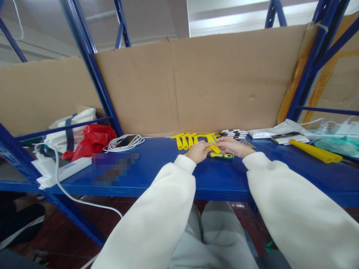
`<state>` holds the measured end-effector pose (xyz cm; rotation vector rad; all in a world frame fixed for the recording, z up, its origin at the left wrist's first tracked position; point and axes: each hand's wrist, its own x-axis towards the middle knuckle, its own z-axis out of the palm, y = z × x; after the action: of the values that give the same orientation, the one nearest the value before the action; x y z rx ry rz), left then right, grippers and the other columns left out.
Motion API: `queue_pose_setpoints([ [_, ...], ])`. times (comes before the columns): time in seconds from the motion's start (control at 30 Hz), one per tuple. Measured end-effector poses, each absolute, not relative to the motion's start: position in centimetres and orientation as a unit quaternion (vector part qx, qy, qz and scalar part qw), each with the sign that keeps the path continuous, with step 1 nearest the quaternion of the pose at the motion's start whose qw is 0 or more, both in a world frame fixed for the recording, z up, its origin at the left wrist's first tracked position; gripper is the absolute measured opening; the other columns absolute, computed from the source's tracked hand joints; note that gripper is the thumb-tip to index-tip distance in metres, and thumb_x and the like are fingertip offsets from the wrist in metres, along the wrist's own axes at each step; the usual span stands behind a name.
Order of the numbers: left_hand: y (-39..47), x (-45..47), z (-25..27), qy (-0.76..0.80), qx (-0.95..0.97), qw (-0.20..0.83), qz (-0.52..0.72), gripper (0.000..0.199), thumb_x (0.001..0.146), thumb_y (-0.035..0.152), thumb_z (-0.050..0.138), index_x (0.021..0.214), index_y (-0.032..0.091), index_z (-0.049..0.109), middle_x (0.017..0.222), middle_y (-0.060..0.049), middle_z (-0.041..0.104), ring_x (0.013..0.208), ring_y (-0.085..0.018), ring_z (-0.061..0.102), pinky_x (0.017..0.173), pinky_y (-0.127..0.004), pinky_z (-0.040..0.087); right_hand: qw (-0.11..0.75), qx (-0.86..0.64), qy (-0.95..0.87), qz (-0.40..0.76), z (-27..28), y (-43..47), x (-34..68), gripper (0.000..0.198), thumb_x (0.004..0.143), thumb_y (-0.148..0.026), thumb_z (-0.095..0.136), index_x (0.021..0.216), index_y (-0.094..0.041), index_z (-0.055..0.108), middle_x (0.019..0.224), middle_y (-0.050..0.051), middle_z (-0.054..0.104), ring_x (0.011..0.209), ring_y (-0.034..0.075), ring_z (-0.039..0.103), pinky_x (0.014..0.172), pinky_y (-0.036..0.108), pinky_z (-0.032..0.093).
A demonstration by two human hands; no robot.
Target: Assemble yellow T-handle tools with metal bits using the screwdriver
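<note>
My left hand (198, 151) is closed on a yellow T-shaped plastic handle (215, 149) above the blue shelf. From the other side, my right hand (234, 146) pinches at the same piece; its fingertips partly cover it, and I cannot make out any small part between them. Just below my fingers lies a screwdriver (228, 155) with a green and yellow grip. Behind my left hand, several similar yellow handles (185, 142) stand in a row. Behind my right hand sits a bunch of black-and-white pieces (235, 133).
A coiled white cable (123, 144), a red plastic bag (94, 138) and a white power strip (67, 171) are on the left. To the right lie yellow tubes (315, 151) and a white packet (273, 130). Cardboard (224, 82) closes the back; blue posts (97, 82) flank it.
</note>
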<state>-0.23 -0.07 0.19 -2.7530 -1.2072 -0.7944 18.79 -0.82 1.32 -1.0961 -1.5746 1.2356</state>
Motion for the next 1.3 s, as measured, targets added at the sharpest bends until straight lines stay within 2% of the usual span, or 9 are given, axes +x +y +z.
queue_pose_setpoints([
  [0.17,-1.1,0.0,0.5,-0.43,-0.875,0.044,-0.219,0.05,0.1,0.02,0.05,0.15,0.018,0.049,0.14,-0.014,0.063,0.126,-0.025,0.063,0.105,-0.037,0.051,0.429,-0.444,-0.616,0.489,1.5,-1.1,18.5,0.021,0.073,-0.026,0.079,0.073,-0.02,0.058,0.059,-0.003,0.053,0.049,0.008,0.048,0.044,0.02,0.043],
  [0.3,-1.6,0.2,0.6,-0.457,-0.87,0.072,-0.173,0.053,0.103,0.023,0.045,0.155,0.016,0.04,0.146,-0.018,0.058,0.126,-0.026,0.063,0.103,-0.038,0.052,0.433,-0.437,-0.619,0.488,1.4,-1.1,18.4,0.021,0.072,-0.025,0.078,0.071,-0.02,0.058,0.057,-0.003,0.052,0.047,0.008,0.047,0.042,0.02,0.043],
  [0.57,-1.7,0.2,0.7,-0.471,-0.865,0.098,-0.142,0.055,0.101,0.018,0.046,0.155,0.017,0.039,0.143,-0.019,0.06,0.119,-0.027,0.067,0.1,-0.04,0.054,0.423,-0.436,-0.624,0.492,1.4,-1.0,18.3,0.03,0.068,-0.03,0.083,0.069,-0.02,0.055,0.053,-0.006,0.048,0.046,0.007,0.044,0.042,0.019,0.041],
  [0.9,-1.8,0.0,0.7,-0.461,-0.867,0.079,-0.172,0.055,0.096,0.013,0.048,0.151,0.017,0.046,0.137,-0.017,0.065,0.118,-0.028,0.067,0.103,-0.044,0.053,0.403,-0.414,-0.637,0.51,1.5,-1.0,18.5,0.038,0.068,-0.038,0.086,0.066,-0.02,0.053,0.048,-0.007,0.045,0.042,0.006,0.039,0.037,0.019,0.035],
  [1.03,-2.0,-0.1,0.9,-0.458,-0.867,0.068,-0.182,0.055,0.095,0.012,0.049,0.15,0.016,0.049,0.136,-0.017,0.067,0.119,-0.027,0.067,0.103,-0.041,0.052,0.411,-0.435,-0.62,0.507,2.3,-0.7,19.7,0.026,0.071,-0.033,0.082,0.073,-0.018,0.061,0.058,-0.003,0.056,0.045,0.006,0.041,0.039,0.018,0.033],
  [1.1,-2.1,-0.1,1.1,-0.463,-0.865,0.065,-0.18,0.055,0.096,0.013,0.048,0.151,0.016,0.048,0.136,-0.016,0.067,0.119,-0.027,0.067,0.102,-0.04,0.053,0.442,-0.5,-0.601,0.44,2.5,-0.1,21.2,0.011,0.079,-0.026,0.071,0.079,-0.017,0.065,0.064,0.0,0.062,0.046,0.007,0.044,0.042,0.02,0.037],
  [1.17,-2.1,-0.1,1.3,-0.468,-0.863,0.063,-0.179,0.056,0.096,0.013,0.047,0.151,0.016,0.048,0.136,-0.016,0.067,0.119,-0.027,0.067,0.101,-0.039,0.053,0.454,-0.612,-0.584,0.281,2.5,0.6,23.2,0.008,0.083,-0.02,0.062,0.079,-0.016,0.068,0.069,0.005,0.066,0.054,0.013,0.055,0.051,0.024,0.045],
  [1.23,-2.2,-0.2,1.3,-0.468,-0.863,0.061,-0.179,0.056,0.095,0.012,0.046,0.151,0.016,0.049,0.138,-0.015,0.066,0.119,-0.028,0.067,0.101,-0.04,0.053,0.372,-0.727,-0.568,0.106,1.9,1.4,25.5,0.012,0.079,-0.013,0.061,0.079,-0.014,0.072,0.08,0.012,0.072,0.077,0.022,0.069,0.07,0.03,0.054],
  [1.3,-2.1,-0.2,1.3,-0.464,-0.865,0.058,-0.18,0.056,0.095,0.011,0.045,0.151,0.016,0.05,0.139,-0.015,0.066,0.12,-0.028,0.067,0.102,-0.04,0.053,0.289,-0.783,-0.55,0.011,1.0,2.1,27.4,0.019,0.078,-0.011,0.06,0.089,-0.013,0.076,0.097,0.017,0.075,0.102,0.029,0.071,0.087,0.035,0.053],
])
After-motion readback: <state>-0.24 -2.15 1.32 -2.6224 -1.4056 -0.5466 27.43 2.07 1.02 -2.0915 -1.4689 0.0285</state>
